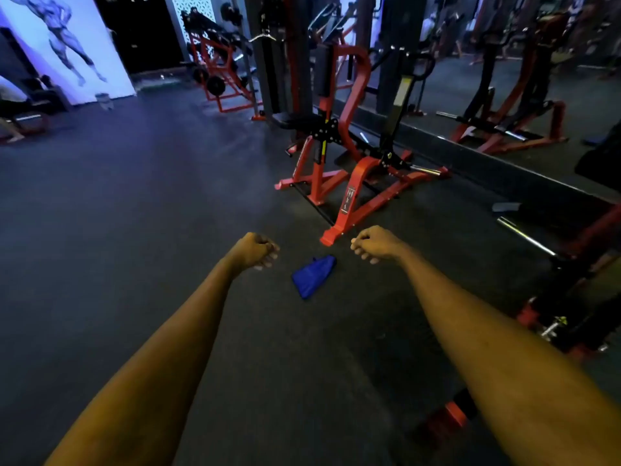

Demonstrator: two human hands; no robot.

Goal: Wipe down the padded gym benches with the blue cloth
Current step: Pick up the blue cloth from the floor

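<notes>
blue cloth (314, 276) lies crumpled/folded on the dark rubber floor (134, 213), low centre of view, between the 2 hands and not touched by either. left hand (256, 251) is up-left of it, right hand (374, 244) up-right; both arms reach fwd from the bottom edge. fingers (268, 260) of the left hand are curled into a fist w/ nothing in them; right hand's fingers are curled under the same way, also holding nothing.

just beyond the cloth is the front foot of a red-framed machine (349, 183), its foot ending near the right hand. black seat pad (295, 121) sits on that frame further back, well apart from the cloth. behind the machine runs a wall mirror (504, 95) w/ more red frames reflected. another red plate-loaded rack (218, 72) stands at the back, left of centre. far left: a lit wall poster (67, 45) of a muscular figure. right side: a chrome bar (527, 237) low over the floor and dark equipment, too blurred to tell more.
</notes>
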